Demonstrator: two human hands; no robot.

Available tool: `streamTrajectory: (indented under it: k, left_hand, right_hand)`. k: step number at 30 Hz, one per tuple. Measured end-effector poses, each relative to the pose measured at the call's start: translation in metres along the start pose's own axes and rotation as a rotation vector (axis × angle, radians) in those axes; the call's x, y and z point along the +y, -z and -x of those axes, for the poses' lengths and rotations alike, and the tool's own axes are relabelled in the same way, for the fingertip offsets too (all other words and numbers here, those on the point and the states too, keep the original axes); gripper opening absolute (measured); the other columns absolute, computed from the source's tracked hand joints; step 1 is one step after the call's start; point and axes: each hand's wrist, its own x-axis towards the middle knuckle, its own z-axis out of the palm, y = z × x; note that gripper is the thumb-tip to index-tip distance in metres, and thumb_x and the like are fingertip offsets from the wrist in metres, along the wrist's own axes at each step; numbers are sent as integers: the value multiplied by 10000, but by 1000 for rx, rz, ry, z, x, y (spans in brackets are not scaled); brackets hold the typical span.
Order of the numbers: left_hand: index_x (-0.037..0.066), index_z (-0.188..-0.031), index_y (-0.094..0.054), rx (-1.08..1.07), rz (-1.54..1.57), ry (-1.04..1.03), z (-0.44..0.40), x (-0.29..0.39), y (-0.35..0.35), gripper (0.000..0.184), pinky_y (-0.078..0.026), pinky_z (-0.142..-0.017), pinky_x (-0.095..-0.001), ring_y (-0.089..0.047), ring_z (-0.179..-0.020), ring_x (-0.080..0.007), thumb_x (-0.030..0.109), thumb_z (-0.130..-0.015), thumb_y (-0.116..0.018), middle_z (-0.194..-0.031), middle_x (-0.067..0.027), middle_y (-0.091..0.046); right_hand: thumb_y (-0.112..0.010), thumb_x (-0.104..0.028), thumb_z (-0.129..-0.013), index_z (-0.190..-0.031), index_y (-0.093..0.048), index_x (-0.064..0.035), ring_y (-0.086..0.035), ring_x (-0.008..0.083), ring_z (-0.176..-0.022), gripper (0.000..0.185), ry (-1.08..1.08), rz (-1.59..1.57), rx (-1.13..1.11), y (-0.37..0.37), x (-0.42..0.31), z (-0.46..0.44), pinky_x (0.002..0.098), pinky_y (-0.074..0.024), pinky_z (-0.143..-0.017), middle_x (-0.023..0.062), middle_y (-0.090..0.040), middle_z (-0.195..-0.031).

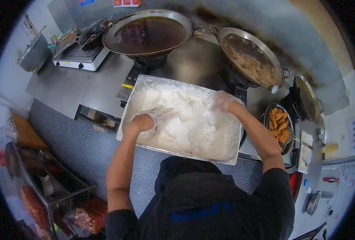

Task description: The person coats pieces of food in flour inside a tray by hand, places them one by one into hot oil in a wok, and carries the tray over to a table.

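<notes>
A large metal tray (177,155) of white flour (181,120) lies in front of me, with flour-coated lumps partly buried in it. My left hand (147,121), in a clear plastic glove, reaches into the flour at the tray's left side; its fingers are partly covered and blurred, so their closure cannot be made out. At the tray's upper right, my right hand (223,101), also gloved, rests against the flour near the back rim. Flour and the cloudy glove hide its fingertips.
Behind the tray stand a wide wok of dark oil (151,35) and a second wok with food frying (251,58). Fried pieces (279,124) fill a bowl at the right. A portable stove (81,56) sits at the back left, a dark rack (49,180) at the lower left.
</notes>
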Motion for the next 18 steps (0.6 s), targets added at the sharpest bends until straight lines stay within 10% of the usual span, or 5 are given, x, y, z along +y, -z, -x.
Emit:
streamTrajectory:
  k: [8,11,16,18]
  left_hand:
    - [177,-1339,-303,61,86,-31,-1,-16,-19,629,-270,-1019,-324,-339,-1228,-288,104,-747,-500,-1355,-143,-326]
    - [203,-1332,-324,86,72,-54,0,-15,-24,432,-294,-986,-323,-394,-1187,-286,294,-911,-283,-1328,-134,-369]
    - [191,-1363,-223,97,-105,-145,0,7,-16,596,-307,-999,-337,-367,-1203,-313,65,-805,-389,-1349,-131,-331]
    - [173,-1360,-226,130,-114,-228,1,11,-14,614,-301,-1007,-344,-356,-1212,-316,40,-786,-398,-1345,-148,-329]
  right_hand:
    - [-646,-300,-634,-778,-622,45,-598,339,-792,374,94,82,-19,-8,8,-8,391,-471,-714,242,-600,-819]
    - [-644,-315,-640,-736,-625,19,-593,339,-748,348,53,19,48,-26,23,-17,403,-471,-683,229,-600,-777]
    - [-623,-299,-644,-666,-603,0,-558,348,-636,301,414,-78,322,-71,48,-34,424,-461,-621,204,-585,-687]
    - [-568,-192,-650,-699,-613,3,-578,340,-735,206,278,-10,86,-48,29,-21,405,-458,-695,209,-597,-765]
